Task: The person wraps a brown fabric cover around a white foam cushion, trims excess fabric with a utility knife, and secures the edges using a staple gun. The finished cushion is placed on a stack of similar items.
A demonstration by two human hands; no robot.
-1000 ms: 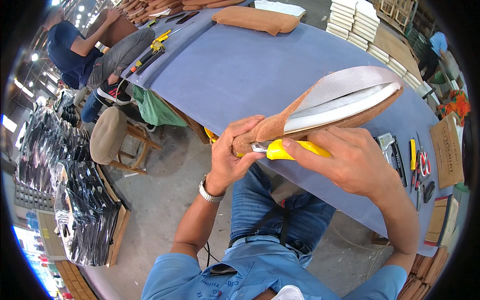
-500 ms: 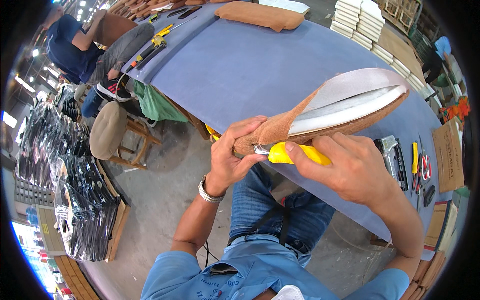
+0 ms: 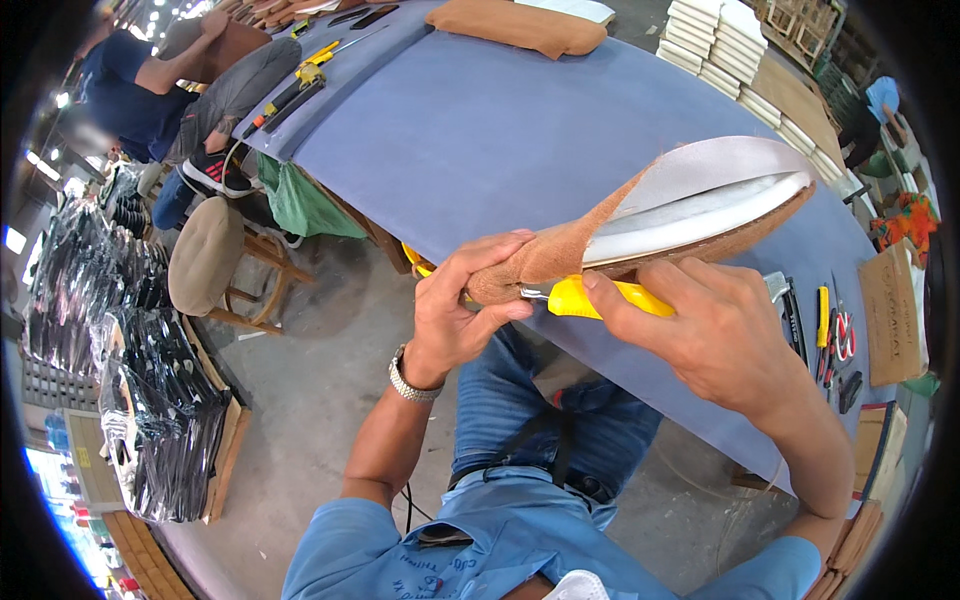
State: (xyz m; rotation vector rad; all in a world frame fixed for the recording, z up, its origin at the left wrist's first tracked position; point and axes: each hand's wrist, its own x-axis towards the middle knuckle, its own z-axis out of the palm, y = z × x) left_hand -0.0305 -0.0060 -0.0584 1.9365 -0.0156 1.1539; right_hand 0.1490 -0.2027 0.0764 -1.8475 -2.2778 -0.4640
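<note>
My left hand grips the near left end of a long cushion pad tilted above the table edge. Brown fabric wraps the pad's end and underside. Along the upper side its cover hangs open, showing white padding and the pale grey back of the fabric. In my right hand is a yellow-handled utility knife. Its metal tip meets the brown fabric at the pad's end, close to my left thumb; the very end of the tip is hard to see.
The blue-grey table holds another brown pad at its far edge. Hand tools lie on the right, near a cardboard box. White slabs are stacked behind. To the left are a stool and a seated person.
The knife has shifted slightly right and turned, so its metal tip looks narrower against the fabric. Both hands keep their hold on the pad and knife. The view has moved a little.
</note>
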